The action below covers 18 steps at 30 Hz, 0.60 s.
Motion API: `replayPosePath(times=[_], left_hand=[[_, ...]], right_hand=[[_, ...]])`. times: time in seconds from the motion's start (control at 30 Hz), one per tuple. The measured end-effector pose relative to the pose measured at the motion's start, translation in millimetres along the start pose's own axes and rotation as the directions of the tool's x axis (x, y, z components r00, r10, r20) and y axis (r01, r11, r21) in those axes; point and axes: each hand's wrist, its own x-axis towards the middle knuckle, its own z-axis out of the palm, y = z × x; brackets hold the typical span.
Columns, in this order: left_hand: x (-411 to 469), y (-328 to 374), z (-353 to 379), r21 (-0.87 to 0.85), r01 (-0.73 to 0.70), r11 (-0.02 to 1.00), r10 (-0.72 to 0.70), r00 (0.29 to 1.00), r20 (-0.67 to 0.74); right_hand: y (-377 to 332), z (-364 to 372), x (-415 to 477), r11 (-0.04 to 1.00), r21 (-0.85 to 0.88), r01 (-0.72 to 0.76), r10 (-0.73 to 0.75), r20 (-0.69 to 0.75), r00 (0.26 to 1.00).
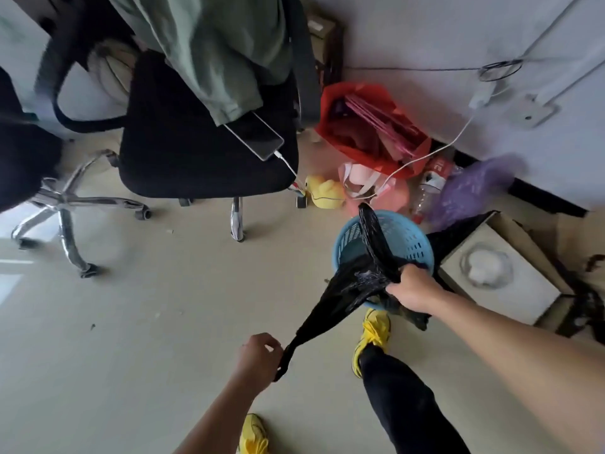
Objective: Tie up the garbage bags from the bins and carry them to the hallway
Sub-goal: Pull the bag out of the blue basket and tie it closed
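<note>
Head view, here we go: my left hand (258, 355) is curled tight around one stretched ear of the black garbage bag (343, 290), low and close to me. My right hand (414, 288) is fisted on the gathered neck, right at the blue bin (413, 245) rim. The bag runs taut on a diagonal between them. The other ear sticks up just beyond my right hand, so I reckon that hand is nearer for the knot.

Left hand (260, 357) and right hand (414, 290): bare. My left forearm (216, 417) and right forearm (491, 326): uncovered to the frame edge. Right leg: black trouser leg (402, 398), plain, narrow at the ankle. Footwear: bright yellow, chunky, creased uppers; right shoe (373, 334) shows dark trim along its side, left shoe (252, 434) partly cut off.
</note>
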Motion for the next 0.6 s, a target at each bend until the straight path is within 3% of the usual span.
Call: replayPosePath(times=[0.23,0.37,0.6], left_hand=[[-17,-127,-26,-0.029,-0.067,0.997,0.067,0.998,-0.017],[-37,-191,-32,-0.008,-0.058,0.998,0.058,0.998,0.003],[-45,-230,-8,-0.016,-0.063,0.998,0.064,0.998,0.01]], right_hand=[[-18,77,-89,0.987,0.153,-0.043,0.079,-0.243,0.967],[-31,105,-145,0.957,0.289,0.01,0.092,-0.338,0.936],[-25,157,-174,0.863,0.505,0.033,0.114,-0.256,0.96]])
